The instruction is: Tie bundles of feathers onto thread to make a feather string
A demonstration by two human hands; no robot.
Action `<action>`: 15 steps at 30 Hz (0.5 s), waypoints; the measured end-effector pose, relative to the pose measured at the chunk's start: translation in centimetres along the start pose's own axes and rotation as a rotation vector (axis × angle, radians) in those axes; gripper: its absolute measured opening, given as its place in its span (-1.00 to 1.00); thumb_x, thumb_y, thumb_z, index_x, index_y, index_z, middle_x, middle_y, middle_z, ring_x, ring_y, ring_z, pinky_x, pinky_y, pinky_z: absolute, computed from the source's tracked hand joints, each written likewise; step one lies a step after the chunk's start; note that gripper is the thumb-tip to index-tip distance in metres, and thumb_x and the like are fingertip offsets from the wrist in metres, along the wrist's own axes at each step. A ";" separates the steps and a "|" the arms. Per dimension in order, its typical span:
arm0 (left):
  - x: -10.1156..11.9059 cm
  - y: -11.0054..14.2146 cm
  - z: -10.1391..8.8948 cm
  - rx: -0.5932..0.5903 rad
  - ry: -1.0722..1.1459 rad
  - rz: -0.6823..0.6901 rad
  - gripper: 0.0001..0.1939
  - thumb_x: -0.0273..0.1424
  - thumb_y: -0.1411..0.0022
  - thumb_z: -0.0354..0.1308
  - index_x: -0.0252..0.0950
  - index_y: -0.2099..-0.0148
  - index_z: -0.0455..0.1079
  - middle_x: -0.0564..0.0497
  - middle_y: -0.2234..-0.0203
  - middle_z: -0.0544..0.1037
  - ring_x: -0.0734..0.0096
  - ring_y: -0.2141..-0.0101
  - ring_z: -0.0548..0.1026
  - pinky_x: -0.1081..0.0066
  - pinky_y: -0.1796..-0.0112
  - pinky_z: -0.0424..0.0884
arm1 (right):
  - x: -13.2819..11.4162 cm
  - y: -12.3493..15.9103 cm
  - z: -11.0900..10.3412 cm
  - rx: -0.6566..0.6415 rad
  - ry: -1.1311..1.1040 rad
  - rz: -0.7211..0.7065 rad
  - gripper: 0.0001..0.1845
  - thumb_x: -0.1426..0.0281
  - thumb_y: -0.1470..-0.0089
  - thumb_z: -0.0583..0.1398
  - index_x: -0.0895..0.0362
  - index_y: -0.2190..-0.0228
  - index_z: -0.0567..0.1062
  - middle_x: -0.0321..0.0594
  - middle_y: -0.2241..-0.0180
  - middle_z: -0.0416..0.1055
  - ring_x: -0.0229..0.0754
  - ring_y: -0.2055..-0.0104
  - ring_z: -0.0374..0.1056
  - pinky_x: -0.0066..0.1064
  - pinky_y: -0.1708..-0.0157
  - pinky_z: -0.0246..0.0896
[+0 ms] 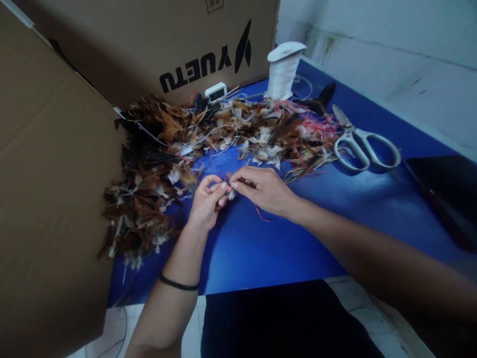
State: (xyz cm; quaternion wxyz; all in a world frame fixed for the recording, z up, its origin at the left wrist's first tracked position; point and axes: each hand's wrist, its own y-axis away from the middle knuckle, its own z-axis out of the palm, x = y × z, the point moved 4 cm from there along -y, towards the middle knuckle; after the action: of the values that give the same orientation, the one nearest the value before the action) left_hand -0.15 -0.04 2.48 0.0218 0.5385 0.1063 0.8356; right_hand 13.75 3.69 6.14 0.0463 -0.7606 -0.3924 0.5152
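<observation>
My left hand [210, 199] and my right hand [263, 188] meet fingertip to fingertip above the blue table. Pinched between the left thumb and fingers is a small feather [231, 196], mostly covered, its white fluff showing below the fingertips. Red thread [264, 216] rises in thin strands at the pinch, and a length of it hangs below my right hand. The right thumb and forefinger are closed on the thread, though the exact grip is partly hidden. Just beyond both hands lies a long pile of brown, black and white feathers [223, 122].
Scissors [359, 144] lie to the right of the feathers, near a dark tablet-like device [447, 194]. A white spool [285, 72] and a small digital display [216, 93] stand at the back. Cardboard [55, 174] walls the left and rear of the blue table [253, 258].
</observation>
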 end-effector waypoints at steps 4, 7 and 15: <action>0.1 0.2 0.1 -0.017 -0.036 -0.007 -0.65 -0.38 0.10 0.38 -0.33 0.33 0.27 0.07 0.56 0.51 0.77 0.70 0.22 0.67 0.64 0.05 | -0.3 0.0 -0.4 0.028 0.047 -0.061 -0.90 0.51 -0.08 0.14 0.19 0.42 0.47 -0.33 0.47 0.36 -0.43 0.49 0.18 -0.54 0.45 0.06; 0.2 0.2 0.2 -0.028 -0.061 0.002 -0.66 -0.38 0.08 0.37 -0.33 0.34 0.27 0.07 0.56 0.51 0.76 0.69 0.22 0.67 0.65 0.03 | -0.4 -0.1 -0.6 0.037 0.049 -0.082 -0.92 0.53 -0.05 0.16 0.20 0.43 0.47 -0.34 0.49 0.35 -0.43 0.50 0.17 -0.56 0.45 0.07; 0.4 0.3 0.2 -0.048 -0.123 0.058 -0.66 -0.38 0.06 0.36 -0.29 0.36 0.21 0.07 0.57 0.52 0.70 0.69 0.25 0.64 0.64 0.07 | -0.5 0.0 -0.6 -0.031 0.093 -0.172 -0.87 0.47 -0.13 0.10 0.19 0.38 0.46 -0.26 0.40 0.34 -0.37 0.42 0.20 -0.48 0.37 0.14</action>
State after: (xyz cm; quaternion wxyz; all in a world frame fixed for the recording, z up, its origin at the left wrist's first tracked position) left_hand -0.12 -0.21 3.02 0.0168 0.5909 0.0690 0.8036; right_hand 14.18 3.62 6.83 0.0968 -0.7476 -0.4618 0.4674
